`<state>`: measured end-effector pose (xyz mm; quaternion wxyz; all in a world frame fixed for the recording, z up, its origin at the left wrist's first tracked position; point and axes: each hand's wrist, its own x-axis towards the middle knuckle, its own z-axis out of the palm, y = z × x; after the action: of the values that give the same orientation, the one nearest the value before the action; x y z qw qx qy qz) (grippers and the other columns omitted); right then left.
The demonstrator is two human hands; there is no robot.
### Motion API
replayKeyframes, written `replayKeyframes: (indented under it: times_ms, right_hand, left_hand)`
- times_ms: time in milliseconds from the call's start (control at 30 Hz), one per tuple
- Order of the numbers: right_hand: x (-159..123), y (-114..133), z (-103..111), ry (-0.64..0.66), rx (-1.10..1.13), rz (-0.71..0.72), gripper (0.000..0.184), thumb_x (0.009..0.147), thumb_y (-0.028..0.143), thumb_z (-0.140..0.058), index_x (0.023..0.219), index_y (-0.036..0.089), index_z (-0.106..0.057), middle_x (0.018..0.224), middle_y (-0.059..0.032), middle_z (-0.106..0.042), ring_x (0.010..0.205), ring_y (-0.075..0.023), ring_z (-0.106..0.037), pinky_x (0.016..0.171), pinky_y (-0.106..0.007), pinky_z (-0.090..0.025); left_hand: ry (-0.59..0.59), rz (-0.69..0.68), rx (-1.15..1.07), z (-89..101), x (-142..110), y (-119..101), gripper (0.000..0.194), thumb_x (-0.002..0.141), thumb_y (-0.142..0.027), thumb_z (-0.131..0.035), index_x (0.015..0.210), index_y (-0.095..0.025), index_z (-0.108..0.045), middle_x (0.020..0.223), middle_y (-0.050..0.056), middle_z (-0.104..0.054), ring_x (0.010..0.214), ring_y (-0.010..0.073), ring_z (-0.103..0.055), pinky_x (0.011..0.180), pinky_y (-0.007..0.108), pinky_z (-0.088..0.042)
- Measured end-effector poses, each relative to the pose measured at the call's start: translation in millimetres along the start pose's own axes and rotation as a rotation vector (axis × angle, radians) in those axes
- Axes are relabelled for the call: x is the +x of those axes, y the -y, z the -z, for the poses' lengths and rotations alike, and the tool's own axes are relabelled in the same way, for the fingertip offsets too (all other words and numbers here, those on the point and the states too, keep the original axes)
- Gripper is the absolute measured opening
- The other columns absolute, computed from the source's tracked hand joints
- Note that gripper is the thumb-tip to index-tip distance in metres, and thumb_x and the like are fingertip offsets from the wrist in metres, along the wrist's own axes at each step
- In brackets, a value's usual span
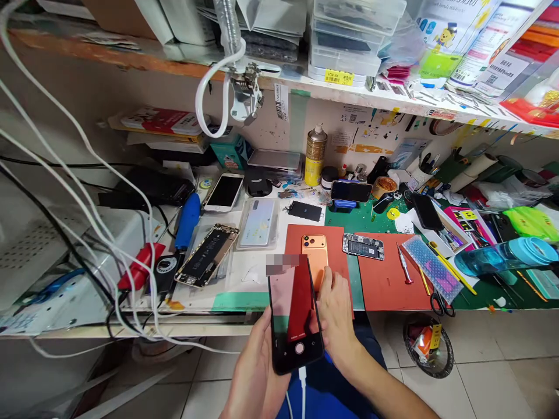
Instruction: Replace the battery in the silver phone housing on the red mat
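I hold a black phone (293, 314) upright in front of me, its screen lit with a camera view and a white cable plugged into its bottom. My left hand (255, 372) grips its left edge and back. My right hand (336, 314) wraps round its right edge. Just beyond the phone, an orange phone (314, 251) lies back up on a red mat (332, 256) on the workbench. An opened phone board (363, 246) rests on the mat to the right.
The bench holds an opened gold phone (207, 254), a white phone (224, 192), a spray can (315, 155), a blue bottle (506, 256), scissors (442, 304) and tools. White cables (87, 192) hang at the left. A bin (428, 343) stands on the floor.
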<state>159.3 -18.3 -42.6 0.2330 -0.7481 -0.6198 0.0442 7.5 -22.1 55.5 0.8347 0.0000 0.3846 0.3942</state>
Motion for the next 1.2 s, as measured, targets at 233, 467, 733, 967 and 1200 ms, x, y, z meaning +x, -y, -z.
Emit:
replayKeyframes:
  times_ms: [233, 467, 733, 967, 1200]
  right_hand:
    - [-23, -13, 79, 0.205, 0.950, -0.424, 0.046, 0.109, 0.056, -0.050, 0.125, 0.021, -0.076, 0.114, -0.0124, -0.076, 0.101, -0.0264, -0.070, 0.090, -0.039, -0.057]
    - [-42, -8, 98, 0.245, 1.411, -0.642, 0.053, 0.099, 0.059, -0.072, 0.142, 0.028, -0.072, 0.135, -0.0099, -0.075, 0.115, -0.0240, -0.072, 0.104, -0.036, -0.057]
    - [-47, -10, 104, 0.269, 1.507, -0.627, 0.058, 0.094, 0.058, -0.078, 0.144, 0.031, -0.069, 0.138, -0.0096, -0.075, 0.128, -0.0274, -0.070, 0.113, -0.042, -0.054]
    - [-50, -23, 120, 0.286, 1.468, -0.561, 0.057, 0.097, 0.060, -0.074, 0.145, 0.031, -0.067, 0.133, -0.0088, -0.076, 0.121, -0.0254, -0.072, 0.108, -0.038, -0.057]
    - [-50, -32, 120, 0.334, 1.430, -0.520, 0.064, 0.098, 0.060, -0.072, 0.153, 0.029, -0.058, 0.134, -0.0100, -0.075, 0.121, -0.0256, -0.071, 0.110, -0.039, -0.056]
  left_hand:
    - [0.096, 0.085, 0.055, -15.6, 12, 11, 0.045, 0.104, -0.048, -0.064, 0.134, -0.016, -0.076, 0.122, 0.013, -0.081, 0.122, 0.0351, -0.073, 0.115, 0.053, -0.051]
    - [0.097, 0.085, 0.127, -22.8, 12, 19, 0.048, 0.103, -0.049, -0.066, 0.140, -0.020, -0.073, 0.126, 0.010, -0.081, 0.128, 0.0340, -0.070, 0.119, 0.051, -0.047]
    - [0.164, 0.074, 0.152, -33.1, 5, 28, 0.052, 0.105, -0.053, -0.061, 0.146, -0.022, -0.069, 0.141, 0.011, -0.075, 0.137, 0.0345, -0.065, 0.123, 0.050, -0.043]
    - [0.176, 0.089, 0.176, -44.1, 6, 44, 0.054, 0.104, -0.055, -0.062, 0.144, -0.020, -0.071, 0.142, 0.012, -0.074, 0.139, 0.0360, -0.063, 0.127, 0.052, -0.038]
    - [0.147, 0.052, 0.178, -53.7, 6, 50, 0.049, 0.104, -0.052, -0.063, 0.137, -0.019, -0.076, 0.139, 0.011, -0.076, 0.143, 0.0352, -0.060, 0.129, 0.051, -0.036]
